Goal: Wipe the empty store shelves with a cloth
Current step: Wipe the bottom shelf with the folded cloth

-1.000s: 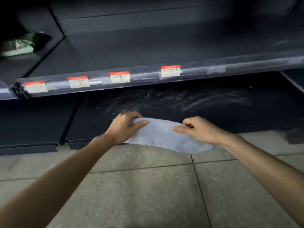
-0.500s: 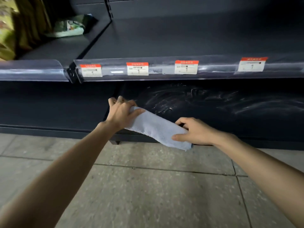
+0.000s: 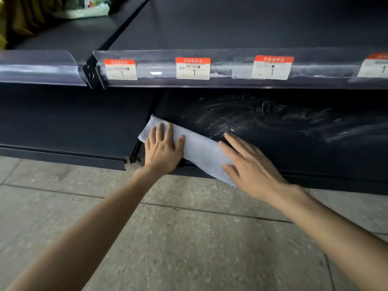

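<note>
A folded pale blue cloth (image 3: pixel 199 150) lies slanted on the front left corner of the dark bottom shelf (image 3: pixel 294 127). Its lower right end hangs over the shelf's front edge. My left hand (image 3: pixel 162 150) lies flat on the cloth's left half with fingers spread. My right hand (image 3: pixel 249 166) lies flat over the cloth's right end, fingers apart and pointing up left. Neither hand curls around the cloth. White dusty smears streak the shelf to the right of the cloth.
The upper shelf (image 3: pixel 231 28) overhangs the bottom one, fronted by a clear price rail (image 3: pixel 231 68) with red-and-white labels. Packaged goods (image 3: pixel 84 7) sit on the shelf at the top left. Another low shelf (image 3: pixel 69 122) adjoins on the left. Grey tiled floor (image 3: pixel 189 238) runs below.
Both hands held the cloth in the air in front of the shelf. Now it lies on the bottom shelf's left corner with both hands flattened on it. The view has shifted left and closer.
</note>
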A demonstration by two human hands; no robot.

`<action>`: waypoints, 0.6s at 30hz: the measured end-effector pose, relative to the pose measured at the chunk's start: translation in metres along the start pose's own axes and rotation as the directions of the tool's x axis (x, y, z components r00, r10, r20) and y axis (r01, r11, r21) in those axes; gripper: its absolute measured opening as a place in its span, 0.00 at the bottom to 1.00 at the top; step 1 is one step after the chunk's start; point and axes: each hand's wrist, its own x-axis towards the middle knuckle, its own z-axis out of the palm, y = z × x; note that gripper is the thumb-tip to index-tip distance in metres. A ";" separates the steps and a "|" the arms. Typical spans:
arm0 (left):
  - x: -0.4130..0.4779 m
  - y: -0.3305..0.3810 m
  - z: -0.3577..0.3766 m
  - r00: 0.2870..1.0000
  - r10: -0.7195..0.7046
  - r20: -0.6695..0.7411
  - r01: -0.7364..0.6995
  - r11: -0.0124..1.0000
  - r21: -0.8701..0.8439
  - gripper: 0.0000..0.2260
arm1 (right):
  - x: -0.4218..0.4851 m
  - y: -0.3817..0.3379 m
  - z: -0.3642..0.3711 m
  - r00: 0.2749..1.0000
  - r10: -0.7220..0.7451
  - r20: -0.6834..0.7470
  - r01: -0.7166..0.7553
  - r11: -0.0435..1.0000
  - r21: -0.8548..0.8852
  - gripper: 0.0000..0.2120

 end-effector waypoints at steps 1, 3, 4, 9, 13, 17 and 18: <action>0.001 -0.003 0.001 0.998 -0.023 0.066 0.021 0.999 0.031 0.30 | 0.003 -0.002 0.002 0.994 -0.071 0.078 0.069 0.997 0.027 0.27; 0.008 -0.007 0.000 0.992 -0.030 0.122 0.023 0.998 0.058 0.30 | 0.010 -0.004 0.007 0.976 -0.146 0.160 0.139 0.989 0.054 0.26; 0.013 -0.007 -0.002 0.989 -0.035 0.142 0.027 0.998 0.062 0.30 | 0.013 -0.005 0.009 0.972 -0.159 0.172 0.151 0.987 0.057 0.26; 0.058 0.003 -0.004 0.976 -0.089 0.200 0.073 0.994 0.083 0.32 | 0.022 -0.005 0.024 0.977 -0.178 0.115 0.181 0.983 -0.014 0.28; 0.096 0.021 0.004 0.981 -0.113 0.156 0.099 0.990 0.099 0.35 | 0.031 -0.015 0.029 0.993 -0.069 0.098 0.074 0.996 -0.053 0.27; 0.121 0.043 0.019 0.998 -0.030 0.053 0.024 0.993 0.119 0.34 | 0.042 -0.018 0.029 0.997 0.062 0.047 -0.061 0.998 -0.018 0.26; 0.127 0.050 0.022 0.999 0.004 0.052 -0.011 0.992 0.125 0.34 | 0.044 -0.016 0.029 0.995 0.093 0.037 -0.093 0.996 -0.010 0.26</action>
